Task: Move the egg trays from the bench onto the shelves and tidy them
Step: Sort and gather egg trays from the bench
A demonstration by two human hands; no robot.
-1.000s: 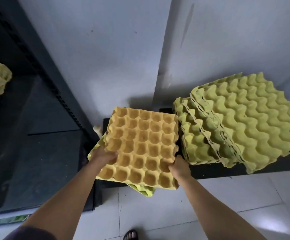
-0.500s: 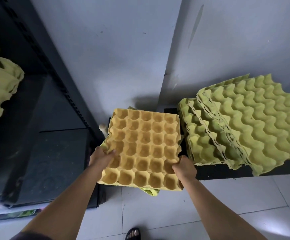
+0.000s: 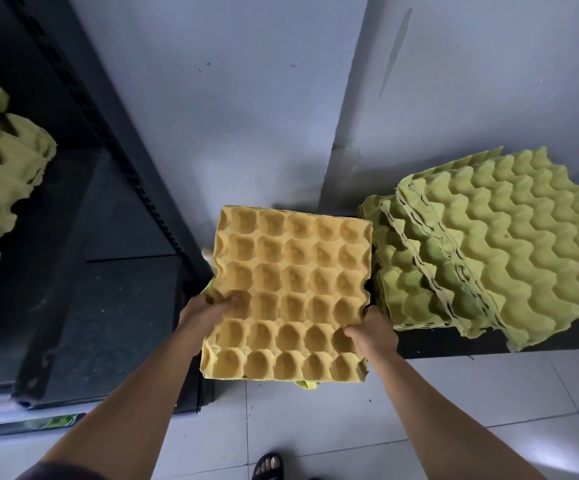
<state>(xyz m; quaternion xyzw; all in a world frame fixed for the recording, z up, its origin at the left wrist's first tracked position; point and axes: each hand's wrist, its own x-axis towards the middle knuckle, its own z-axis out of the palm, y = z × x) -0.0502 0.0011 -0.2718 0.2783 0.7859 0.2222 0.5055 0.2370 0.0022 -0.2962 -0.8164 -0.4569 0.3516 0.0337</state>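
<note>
Orange egg tray gripped by left fingers, right fingers

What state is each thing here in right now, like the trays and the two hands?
Orange egg tray: held up, cups facing up, green tray beneath.
Left hand: gripping the tray's left edge.
Right hand: gripping its right edge.
Green tray stack: on the bench, slumped, fanned out.
Shelf trays: stacked on the shelves, partly out of view.

Matt, rough paper-pulp egg trays; glossy floor tiles.
</note>
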